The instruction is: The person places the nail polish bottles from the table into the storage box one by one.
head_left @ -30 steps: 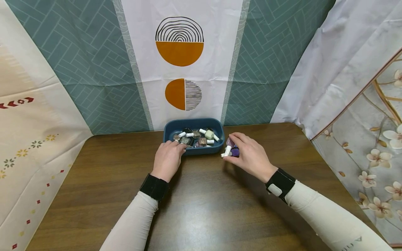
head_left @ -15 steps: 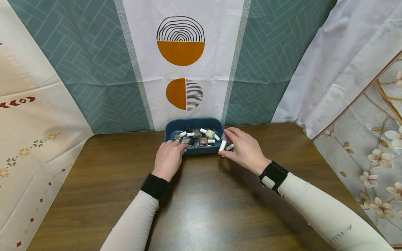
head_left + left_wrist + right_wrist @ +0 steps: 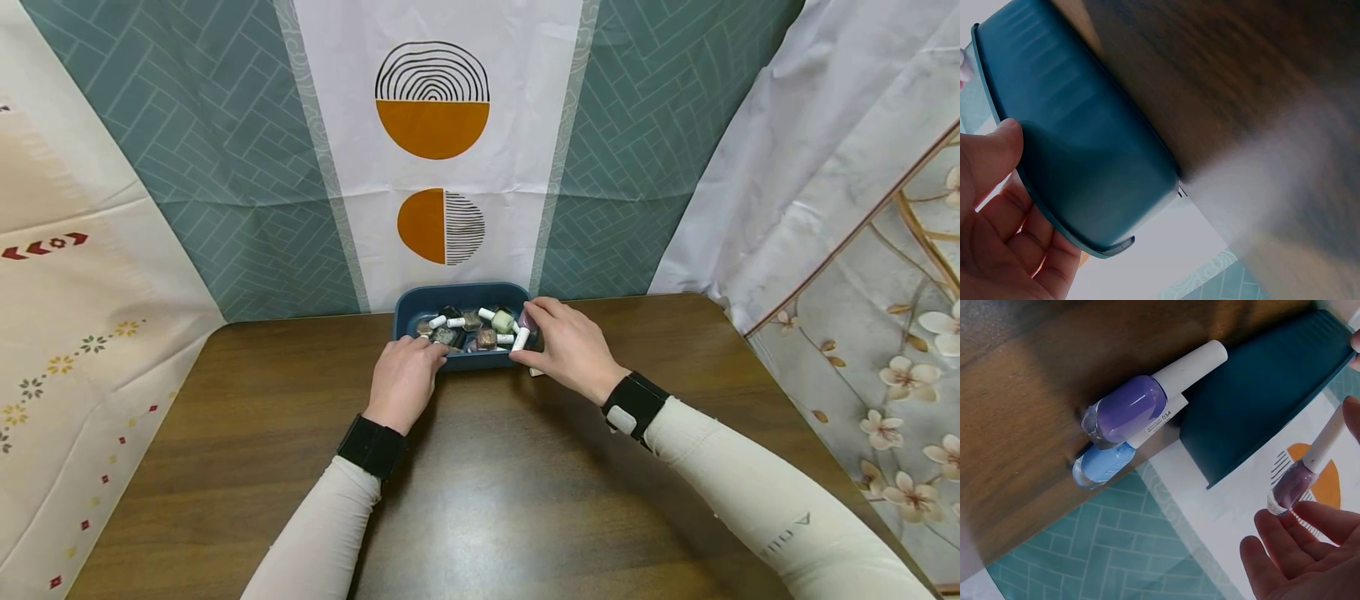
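A dark blue plastic bin [image 3: 480, 362] stands at the far side of the table, holding several small nail polish bottles with white caps. My left hand [image 3: 403, 377] grips its front rim near the left corner; in the left wrist view the thumb lies on the outer wall, fingers over the rim. Above the bin's right end, my right hand [image 3: 572, 346] pinches a mauve nail polish bottle [image 3: 1295, 484] by its white cap and base, between thumb and fingers. A purple nail polish bottle [image 3: 1132, 409] and a light blue one [image 3: 1105, 464] lie beside the bin, mostly hidden under my right hand in the head view.
The brown wooden table [image 3: 450, 500] meets a hanging patterned cloth [image 3: 300, 167] right behind the bin. More fabric hangs at the left and right sides. A white cap [image 3: 536, 372] shows on the table just below my right hand.
My right hand has moved left with the mauve nail polish bottle, from beside the bin to over its right end. My left hand has stayed on the rim.
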The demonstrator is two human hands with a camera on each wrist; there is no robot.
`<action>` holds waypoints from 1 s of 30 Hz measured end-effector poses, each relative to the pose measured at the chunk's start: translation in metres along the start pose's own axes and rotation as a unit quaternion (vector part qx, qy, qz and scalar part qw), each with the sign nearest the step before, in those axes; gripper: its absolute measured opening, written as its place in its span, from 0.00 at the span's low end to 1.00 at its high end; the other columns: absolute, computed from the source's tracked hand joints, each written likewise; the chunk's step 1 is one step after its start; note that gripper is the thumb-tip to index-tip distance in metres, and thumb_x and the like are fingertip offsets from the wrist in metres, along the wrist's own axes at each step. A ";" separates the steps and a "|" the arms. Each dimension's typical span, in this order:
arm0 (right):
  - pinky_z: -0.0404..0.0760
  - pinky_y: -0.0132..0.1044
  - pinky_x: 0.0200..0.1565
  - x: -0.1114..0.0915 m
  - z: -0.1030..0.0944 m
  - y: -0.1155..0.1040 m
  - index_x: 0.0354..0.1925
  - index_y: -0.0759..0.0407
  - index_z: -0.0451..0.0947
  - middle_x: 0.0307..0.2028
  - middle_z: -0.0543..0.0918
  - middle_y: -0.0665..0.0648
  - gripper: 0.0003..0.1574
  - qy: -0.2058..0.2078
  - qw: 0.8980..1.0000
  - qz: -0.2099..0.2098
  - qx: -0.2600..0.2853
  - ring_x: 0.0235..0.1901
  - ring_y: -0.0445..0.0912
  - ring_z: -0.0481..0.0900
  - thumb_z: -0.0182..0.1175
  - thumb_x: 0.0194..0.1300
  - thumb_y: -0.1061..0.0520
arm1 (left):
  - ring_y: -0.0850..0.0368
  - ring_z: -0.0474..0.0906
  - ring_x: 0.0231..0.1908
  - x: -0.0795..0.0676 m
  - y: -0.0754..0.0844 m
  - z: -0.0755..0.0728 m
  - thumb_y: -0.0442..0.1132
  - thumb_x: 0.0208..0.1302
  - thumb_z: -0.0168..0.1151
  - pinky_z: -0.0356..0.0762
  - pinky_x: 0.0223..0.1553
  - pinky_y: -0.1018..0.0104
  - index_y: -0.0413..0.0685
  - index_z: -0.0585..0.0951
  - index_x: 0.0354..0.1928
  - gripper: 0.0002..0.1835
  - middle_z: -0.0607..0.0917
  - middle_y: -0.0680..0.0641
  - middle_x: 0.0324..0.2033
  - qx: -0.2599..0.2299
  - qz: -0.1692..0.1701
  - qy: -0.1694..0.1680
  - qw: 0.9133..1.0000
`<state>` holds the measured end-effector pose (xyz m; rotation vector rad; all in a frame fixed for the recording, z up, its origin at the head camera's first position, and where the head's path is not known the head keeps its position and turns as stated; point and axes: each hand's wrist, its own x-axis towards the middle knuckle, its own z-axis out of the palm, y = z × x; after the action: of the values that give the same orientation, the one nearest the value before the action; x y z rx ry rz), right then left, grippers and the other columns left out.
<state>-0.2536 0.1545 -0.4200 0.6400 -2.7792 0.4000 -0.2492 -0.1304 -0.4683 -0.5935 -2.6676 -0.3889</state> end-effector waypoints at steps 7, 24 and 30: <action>0.80 0.57 0.67 0.007 0.002 0.002 0.74 0.66 0.77 0.69 0.80 0.65 0.53 0.000 1.000 0.005 -0.002 0.65 0.59 0.82 0.82 0.64 0.38 | 0.46 0.84 0.42 -0.001 0.000 0.000 0.35 0.76 0.73 0.82 0.52 0.49 0.47 0.94 0.52 0.08 0.93 0.46 0.41 -0.002 -0.002 -0.005 1.000; 0.82 0.56 0.64 0.025 0.006 0.001 0.71 0.64 0.80 0.67 0.80 0.65 0.49 -0.002 1.000 0.012 -0.015 0.63 0.59 0.82 0.81 0.65 0.36 | 0.46 0.84 0.42 0.000 0.000 -0.002 0.35 0.76 0.73 0.82 0.53 0.49 0.46 0.94 0.53 0.08 0.93 0.46 0.42 -0.005 -0.005 -0.006 1.000; 0.83 0.55 0.62 0.033 0.010 -0.001 0.67 0.63 0.82 0.66 0.81 0.64 0.46 -0.005 1.000 0.010 -0.024 0.61 0.58 0.83 0.80 0.65 0.34 | 0.46 0.84 0.41 0.000 0.001 -0.002 0.36 0.76 0.73 0.82 0.52 0.50 0.46 0.93 0.53 0.09 0.93 0.46 0.41 -0.006 -0.007 -0.008 1.000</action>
<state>-0.2833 0.1380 -0.4186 0.6042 -2.7973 0.3335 -0.2478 -0.1305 -0.4662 -0.5851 -2.6869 -0.4061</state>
